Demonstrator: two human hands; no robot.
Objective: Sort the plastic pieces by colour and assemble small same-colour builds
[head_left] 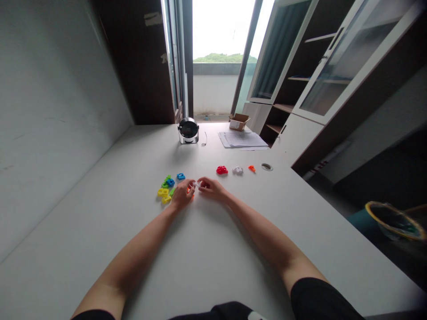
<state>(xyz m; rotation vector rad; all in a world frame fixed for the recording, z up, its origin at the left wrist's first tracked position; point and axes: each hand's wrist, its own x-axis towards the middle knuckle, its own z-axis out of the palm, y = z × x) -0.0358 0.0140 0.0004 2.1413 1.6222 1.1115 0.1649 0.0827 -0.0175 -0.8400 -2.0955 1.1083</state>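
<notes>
Between my two hands is a small white plastic piece [196, 183], pinched by the fingertips from both sides. My left hand [183, 193] grips its left side, and my right hand [210, 186] grips its right side. Under and beside my left hand lie orange pieces [192, 197], partly covered by the fingers. Just left of that hand is a loose group of yellow pieces [163, 192], green pieces [165, 183] and blue pieces [170, 182]. Another blue piece [180, 176] lies a little apart behind them. The exact shape of the held piece is too small to tell.
Right of my hands, a red cluster [222, 170], a white cluster [238, 170] and an orange piece [251, 169] lie in a row before a cable hole [267, 166]. Farther back stand a round black fan-like device [188, 129], papers [243, 139] and an open cardboard box [238, 122].
</notes>
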